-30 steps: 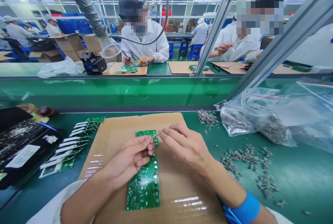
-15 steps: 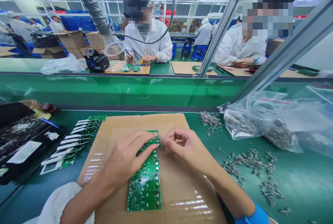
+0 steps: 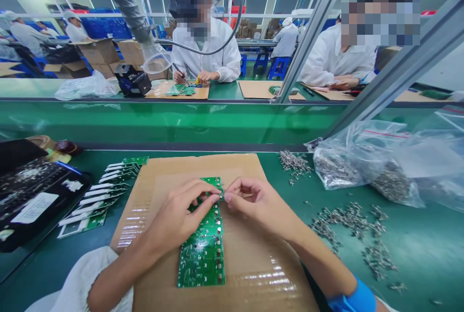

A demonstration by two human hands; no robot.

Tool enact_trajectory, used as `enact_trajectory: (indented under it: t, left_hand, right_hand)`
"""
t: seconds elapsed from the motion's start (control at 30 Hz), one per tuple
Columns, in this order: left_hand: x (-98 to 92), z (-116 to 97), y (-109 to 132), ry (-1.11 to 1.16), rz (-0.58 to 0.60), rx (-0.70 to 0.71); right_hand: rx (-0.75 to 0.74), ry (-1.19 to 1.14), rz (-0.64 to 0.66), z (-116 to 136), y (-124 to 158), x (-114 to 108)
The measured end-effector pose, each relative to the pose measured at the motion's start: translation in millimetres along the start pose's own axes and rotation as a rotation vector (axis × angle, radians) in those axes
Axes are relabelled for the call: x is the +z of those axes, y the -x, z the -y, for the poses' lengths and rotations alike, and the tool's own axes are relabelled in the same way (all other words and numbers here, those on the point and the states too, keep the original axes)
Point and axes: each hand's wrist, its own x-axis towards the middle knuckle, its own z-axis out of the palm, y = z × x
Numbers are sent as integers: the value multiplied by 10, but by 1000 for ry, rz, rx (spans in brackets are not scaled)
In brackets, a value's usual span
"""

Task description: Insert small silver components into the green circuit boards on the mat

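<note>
– Left hand [image 3: 177, 220]: what's it up to?
– Fingers loosely curled, lying across the top of a strip of green circuit boards [image 3: 201, 254]; it seems to steady them, with nothing gripped that I can see.
– And the right hand [image 3: 255, 203]?
– Narrow; its fingertips [image 3: 227, 197] are pinched together at the far end of the strip, just beside the left hand; whatever sits in the pinch is too small to tell.
– Where's the strip?
– Flat on a cardboard sheet [image 3: 239, 172], running from the hands toward the person.
– What looks done, and what's left?
– Hard to say for sure; a fanned row of boards with white strips [image 3: 105, 186] lies left of the cardboard, beside a black tray [image 3: 78, 196], though I can't tell if those are finished; on the right, loose metal parts [image 3: 340, 222] lie scattered over the green mat [image 3: 409, 254], with more in a clear plastic bag [image 3: 344, 167]; plenty of parts remain.
</note>
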Motion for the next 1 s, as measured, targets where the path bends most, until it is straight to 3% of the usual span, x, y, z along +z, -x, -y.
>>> enact_trajectory:
  t: [0.13,0.27,0.33,0.4,0.5,0.57,0.63,0.73,0.8,0.9,1.0]
  left_hand:
    - [7,-47,-40,421,33,-318]
    - [-36,-91,-72,910,150,-561]
    - [-47,-100,-76,1037,215,-643]
    - [-46,-96,-72,1023,262,-665]
    - [-45,-73,-44,673,137,-528]
    - [-54,-66,-13,348,11,-338]
    - [-64,-70,17,89,-38,-119]
    - [-59,-75,37,-143,-83,178]
    - [-47,-62,30,-214,-140,301]
    - [-41,-24,12,-267,-123,344]
    - [-36,-14,7,-200,-37,213]
  right_hand:
    - [-310,359,-133,-20,15,-3]
    - [-679,616,-170,-41,26,-13]
    - [-768,647,-195,-52,27,-8]
    - [-788,642,-206,-57,30,4]
    - [-669,561,-227,-49,40,26]
    - [-525,460,-251,-34,45,38]
    - [-372,340,-250,-20,45,46]
    - [-224,203,-204,-13,41,54]
    - [-199,176,-177,-15,45,58]
    - [-243,235,-155,-14,60,61]
    - [-369,410,-158,-15,70,51]
